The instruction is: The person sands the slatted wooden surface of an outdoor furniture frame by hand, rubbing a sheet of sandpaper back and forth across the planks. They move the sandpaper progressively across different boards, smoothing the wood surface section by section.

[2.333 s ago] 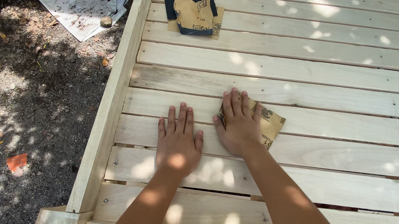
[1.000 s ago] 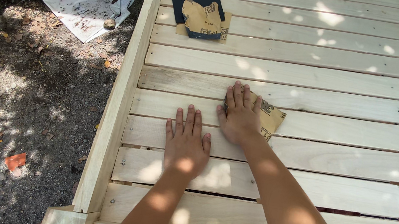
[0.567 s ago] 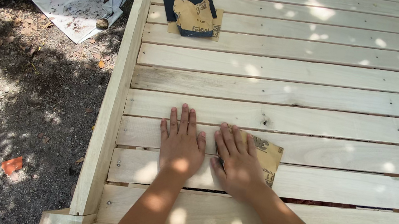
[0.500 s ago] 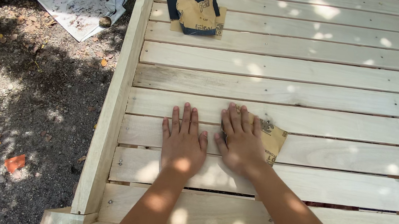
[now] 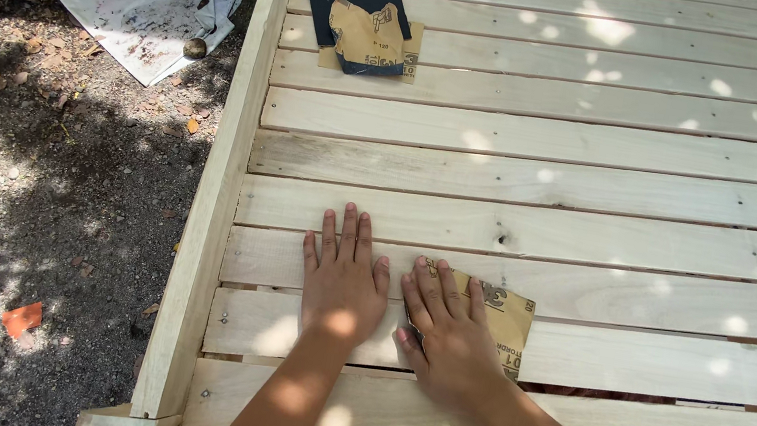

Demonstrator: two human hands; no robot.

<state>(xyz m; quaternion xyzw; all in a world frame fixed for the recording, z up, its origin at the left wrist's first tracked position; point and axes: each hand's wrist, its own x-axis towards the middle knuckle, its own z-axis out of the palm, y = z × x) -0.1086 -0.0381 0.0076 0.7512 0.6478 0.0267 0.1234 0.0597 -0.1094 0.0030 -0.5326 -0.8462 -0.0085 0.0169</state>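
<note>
The right hand [image 5: 447, 341] lies flat with its fingers spread, pressing a tan sandpaper sheet [image 5: 495, 321] onto the pale wooden slats [image 5: 597, 238], likely to rub them smooth. Just left of the sheet, the left hand [image 5: 344, 284] rests flat and holds nothing, maybe for balance. The sheet's long side runs along the slats, and beyond it lie spare sandpaper pieces [image 5: 367, 27].

Two hands lie flat, side by side, on a slatted wooden platform [image 5: 556, 180] near its left edge. The left hand [image 5: 344, 284] rests on bare slats; the right hand [image 5: 449, 341], just beside it, presses on a sheet of sandpaper [image 5: 503, 319]. Farther ahead on the slats lies a stack of sandpaper sheets [image 5: 367, 27]. On the ground left of the platform lies crumpled paper [image 5: 148, 4].
</note>
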